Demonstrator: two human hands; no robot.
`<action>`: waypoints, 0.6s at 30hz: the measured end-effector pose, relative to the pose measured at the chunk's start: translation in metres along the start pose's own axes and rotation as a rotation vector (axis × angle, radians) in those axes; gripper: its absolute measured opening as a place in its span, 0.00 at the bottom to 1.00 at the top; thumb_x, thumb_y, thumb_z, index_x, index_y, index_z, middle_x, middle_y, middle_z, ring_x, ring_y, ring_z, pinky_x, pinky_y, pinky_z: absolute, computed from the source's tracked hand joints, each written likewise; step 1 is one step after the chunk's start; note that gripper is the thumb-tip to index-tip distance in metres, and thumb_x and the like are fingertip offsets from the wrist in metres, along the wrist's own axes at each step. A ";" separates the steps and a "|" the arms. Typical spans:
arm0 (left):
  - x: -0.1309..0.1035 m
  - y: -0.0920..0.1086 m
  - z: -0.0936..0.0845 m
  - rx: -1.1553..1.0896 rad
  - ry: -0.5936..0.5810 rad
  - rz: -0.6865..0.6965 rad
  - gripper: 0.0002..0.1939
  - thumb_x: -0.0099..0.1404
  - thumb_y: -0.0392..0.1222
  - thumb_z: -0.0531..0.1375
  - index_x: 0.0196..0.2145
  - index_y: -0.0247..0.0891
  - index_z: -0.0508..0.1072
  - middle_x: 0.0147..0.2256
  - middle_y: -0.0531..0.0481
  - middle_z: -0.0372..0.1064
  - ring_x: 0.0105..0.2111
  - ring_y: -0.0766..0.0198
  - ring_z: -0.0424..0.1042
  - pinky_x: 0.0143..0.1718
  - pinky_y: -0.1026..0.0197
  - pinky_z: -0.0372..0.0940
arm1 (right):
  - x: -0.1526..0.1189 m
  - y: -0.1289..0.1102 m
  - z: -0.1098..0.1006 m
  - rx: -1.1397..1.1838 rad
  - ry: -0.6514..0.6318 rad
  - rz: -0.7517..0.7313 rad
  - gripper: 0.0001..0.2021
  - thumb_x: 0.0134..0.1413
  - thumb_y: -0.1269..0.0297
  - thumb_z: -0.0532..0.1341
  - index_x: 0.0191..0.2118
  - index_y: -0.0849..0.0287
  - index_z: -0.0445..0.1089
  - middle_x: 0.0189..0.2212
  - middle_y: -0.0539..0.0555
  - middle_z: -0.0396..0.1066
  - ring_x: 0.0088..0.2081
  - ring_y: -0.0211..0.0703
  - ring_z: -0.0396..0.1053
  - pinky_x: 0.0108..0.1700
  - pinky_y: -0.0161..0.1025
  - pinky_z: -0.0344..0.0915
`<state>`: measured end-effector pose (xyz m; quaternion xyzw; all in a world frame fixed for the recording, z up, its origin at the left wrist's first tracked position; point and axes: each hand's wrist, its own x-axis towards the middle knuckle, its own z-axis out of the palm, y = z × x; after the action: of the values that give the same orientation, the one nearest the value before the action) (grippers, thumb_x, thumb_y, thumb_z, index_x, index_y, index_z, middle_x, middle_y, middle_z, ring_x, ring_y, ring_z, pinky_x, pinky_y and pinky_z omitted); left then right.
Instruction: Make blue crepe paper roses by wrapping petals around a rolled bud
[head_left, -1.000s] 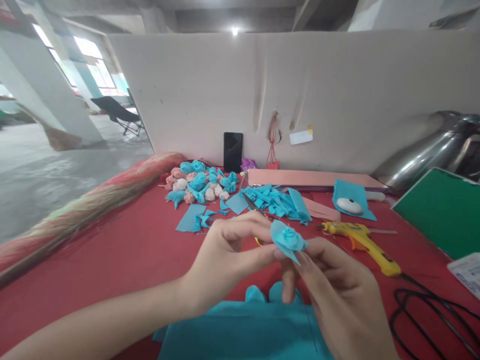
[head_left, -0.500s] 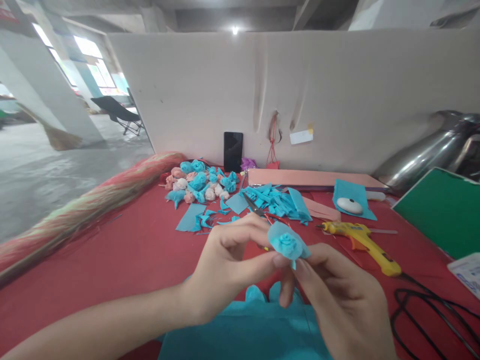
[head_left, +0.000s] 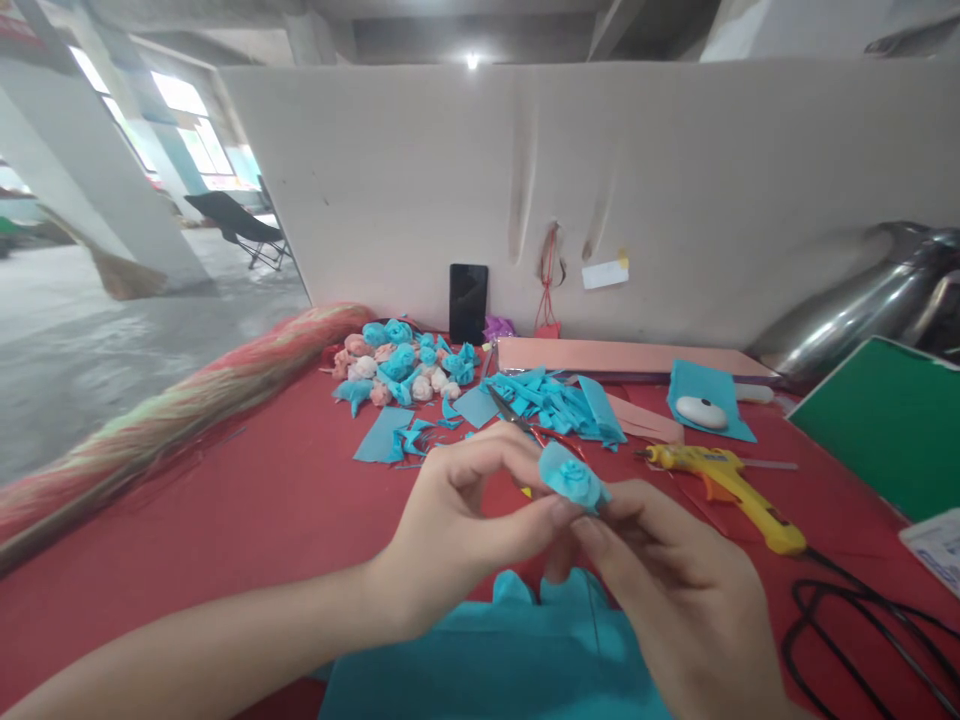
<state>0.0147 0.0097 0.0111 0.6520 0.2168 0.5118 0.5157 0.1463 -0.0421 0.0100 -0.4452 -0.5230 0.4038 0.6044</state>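
A small blue crepe paper flower (head_left: 576,480) is pinched between both hands above the table. My left hand (head_left: 472,525) grips it from the left with thumb and index finger. On the other side, the thumb and fingers of my right hand (head_left: 667,565) press together at its lower edge. The flower's rolled centre faces up toward me, with an outer petal rising at the back. Below the hands lie blue paper sheets (head_left: 487,670) and scalloped blue petal pieces (head_left: 574,595). Scissors (head_left: 517,412) rest just behind the fingers, partly hidden.
Finished paper flowers (head_left: 397,365) in blue, pink and white are heaped at the back left. Blue paper strips (head_left: 551,405) lie centrally. A yellow glue gun (head_left: 735,490) with a black cord (head_left: 825,625) lies right. A phone (head_left: 469,303) leans on the partition; a steel jug (head_left: 847,300) stands behind.
My right fingers have closed in under the flower, and the paper tip that hung below it is now out of sight. The flower's outer petal sits more folded.
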 end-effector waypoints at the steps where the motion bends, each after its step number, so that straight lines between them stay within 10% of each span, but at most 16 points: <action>1: 0.000 0.000 0.000 -0.001 0.003 -0.001 0.09 0.58 0.40 0.65 0.22 0.39 0.72 0.20 0.54 0.69 0.27 0.65 0.68 0.37 0.59 0.63 | 0.000 0.000 0.000 0.008 -0.007 -0.012 0.06 0.51 0.63 0.64 0.24 0.52 0.72 0.17 0.46 0.74 0.20 0.35 0.70 0.23 0.29 0.64; 18: 0.002 -0.005 -0.003 -0.357 -0.140 -0.116 0.03 0.59 0.36 0.63 0.30 0.40 0.78 0.28 0.54 0.69 0.19 0.71 0.69 0.24 0.64 0.68 | 0.003 -0.001 -0.007 0.085 -0.145 -0.016 0.10 0.57 0.64 0.58 0.30 0.51 0.76 0.20 0.49 0.75 0.21 0.37 0.68 0.25 0.32 0.64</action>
<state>0.0143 0.0146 0.0080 0.5706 0.1235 0.4651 0.6654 0.1541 -0.0404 0.0118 -0.3844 -0.5515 0.4520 0.5863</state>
